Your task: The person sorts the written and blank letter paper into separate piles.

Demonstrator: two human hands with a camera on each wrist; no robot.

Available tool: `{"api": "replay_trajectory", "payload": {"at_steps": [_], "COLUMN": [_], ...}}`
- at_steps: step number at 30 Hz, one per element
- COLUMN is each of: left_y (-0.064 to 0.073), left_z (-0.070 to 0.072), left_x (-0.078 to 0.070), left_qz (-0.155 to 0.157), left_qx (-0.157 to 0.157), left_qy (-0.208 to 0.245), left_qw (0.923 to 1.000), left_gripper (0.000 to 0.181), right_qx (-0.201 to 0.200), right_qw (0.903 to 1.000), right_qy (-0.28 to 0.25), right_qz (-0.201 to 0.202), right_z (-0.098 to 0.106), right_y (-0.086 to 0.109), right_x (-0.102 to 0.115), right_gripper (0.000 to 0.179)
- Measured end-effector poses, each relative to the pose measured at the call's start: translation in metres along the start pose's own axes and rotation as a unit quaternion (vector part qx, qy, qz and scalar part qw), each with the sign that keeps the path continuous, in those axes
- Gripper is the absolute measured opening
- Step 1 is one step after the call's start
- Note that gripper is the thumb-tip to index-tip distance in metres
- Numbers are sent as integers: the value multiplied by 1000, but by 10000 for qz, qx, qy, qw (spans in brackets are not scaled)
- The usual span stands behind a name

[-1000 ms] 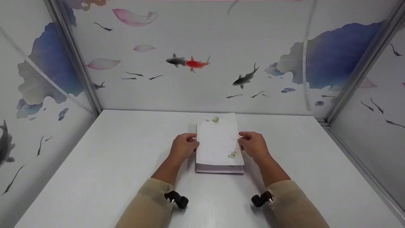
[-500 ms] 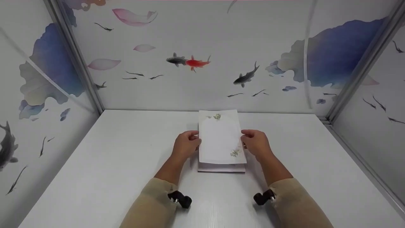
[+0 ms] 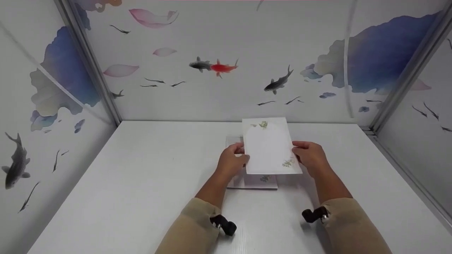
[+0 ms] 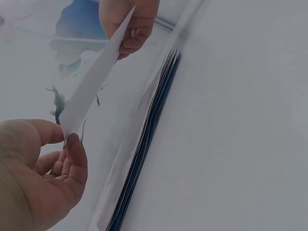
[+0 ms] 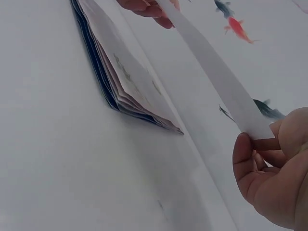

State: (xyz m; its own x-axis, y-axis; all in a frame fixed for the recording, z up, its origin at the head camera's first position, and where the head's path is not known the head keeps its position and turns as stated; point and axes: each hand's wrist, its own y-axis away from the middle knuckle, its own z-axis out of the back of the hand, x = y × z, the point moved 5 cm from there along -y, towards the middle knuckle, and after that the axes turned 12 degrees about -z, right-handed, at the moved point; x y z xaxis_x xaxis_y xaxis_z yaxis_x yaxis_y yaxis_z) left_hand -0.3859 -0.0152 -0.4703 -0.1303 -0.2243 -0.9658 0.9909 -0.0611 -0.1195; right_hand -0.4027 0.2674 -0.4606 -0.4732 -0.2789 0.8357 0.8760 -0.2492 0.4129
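A white sheet of paper (image 3: 269, 146) with small printed flowers at two corners is held up between both hands. The left hand (image 3: 232, 160) pinches its left edge between thumb and fingers. At the opposite edge, the right hand (image 3: 312, 156) has the same kind of pinch. Under the sheet, a flat layered stack (image 3: 261, 182) lies on the table, partly covered by sheet and left hand in the head view. Dark blue and pale layers show along the side of the stack (image 4: 147, 139) in the left wrist view. From the right wrist, the sheet (image 5: 216, 67) appears nearly edge-on above it.
The white table (image 3: 141, 176) is bounded by white panels (image 3: 219, 102) printed with fish, petals and blue leaf shapes. Grey metal posts (image 3: 93, 67) stand at its back corners. A black clamp-like piece (image 3: 224, 225) sits at each sleeve cuff.
Both hands have lifted the sheet off the stack and carried it to the right in the head view. More of the stack now shows beneath it. The head view has also shifted slightly.
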Motion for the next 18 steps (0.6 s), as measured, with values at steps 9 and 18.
{"api": "replay_trajectory", "payload": {"at_steps": [9,18], "left_y": [11,25], "left_z": [-49,-102], "left_x": [-18,-33], "left_qz": [63,163], "left_qx": [219,435], "left_qy": [168,50], "left_qw": [9996,9989], "left_gripper": [56,63], "right_qx": [-65,-183], "right_qw": [9999,9997], "right_qy": [49,138], "right_qz": [-131,-41], "right_z": [51,99], "right_y": [-7,-10], "right_x": [-15,-39], "right_gripper": [50,53]}}
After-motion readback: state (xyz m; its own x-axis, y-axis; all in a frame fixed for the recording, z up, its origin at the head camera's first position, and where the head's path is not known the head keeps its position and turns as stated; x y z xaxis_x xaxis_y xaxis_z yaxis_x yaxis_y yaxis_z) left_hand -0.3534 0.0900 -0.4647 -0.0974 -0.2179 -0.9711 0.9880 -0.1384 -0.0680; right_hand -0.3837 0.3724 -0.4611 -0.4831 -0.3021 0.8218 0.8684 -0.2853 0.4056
